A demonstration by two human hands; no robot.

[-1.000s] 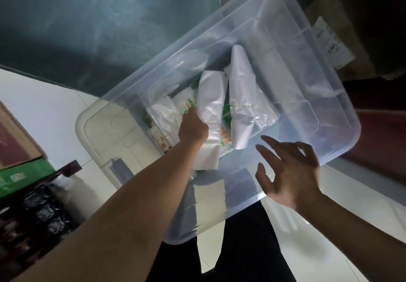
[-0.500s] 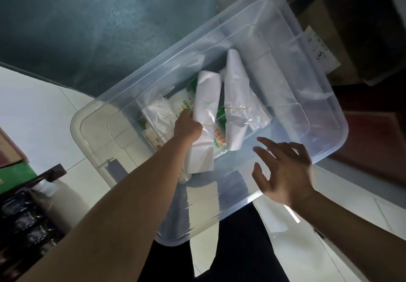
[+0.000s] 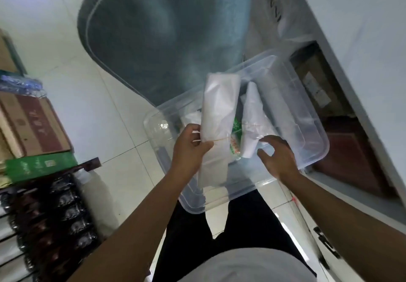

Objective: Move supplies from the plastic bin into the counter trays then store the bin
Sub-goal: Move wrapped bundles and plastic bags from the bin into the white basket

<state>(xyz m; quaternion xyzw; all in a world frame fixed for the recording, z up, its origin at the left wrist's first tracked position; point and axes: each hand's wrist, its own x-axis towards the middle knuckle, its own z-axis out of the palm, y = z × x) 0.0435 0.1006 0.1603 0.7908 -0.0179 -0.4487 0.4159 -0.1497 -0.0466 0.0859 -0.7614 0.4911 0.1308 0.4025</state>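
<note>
A clear plastic bin [image 3: 312, 150] sits on the tiled floor in front of me. My left hand [image 3: 189, 147] grips a long white bundle of plastic bags [image 3: 219, 115] tied with a rubber band and holds it lifted above the bin. A second white bundle [image 3: 252, 123] lies inside the bin, with green and orange packets [image 3: 236, 141] beneath it. My right hand [image 3: 276, 156] is inside the bin with its fingers spread and curved, its fingertips at the lower end of the second bundle.
A large grey mat or lid [image 3: 167, 33] lies on the floor beyond the bin. Cardboard boxes [image 3: 33, 126] and a green box [image 3: 41, 165] stack at the left, above dark packaged goods [image 3: 55, 216]. A white counter [image 3: 362, 84] with an open shelf runs along the right.
My left hand has raised the white bundle out of the bin. My right hand has moved forward into the bin to the second bundle. The camera view has pulled back and up.
</note>
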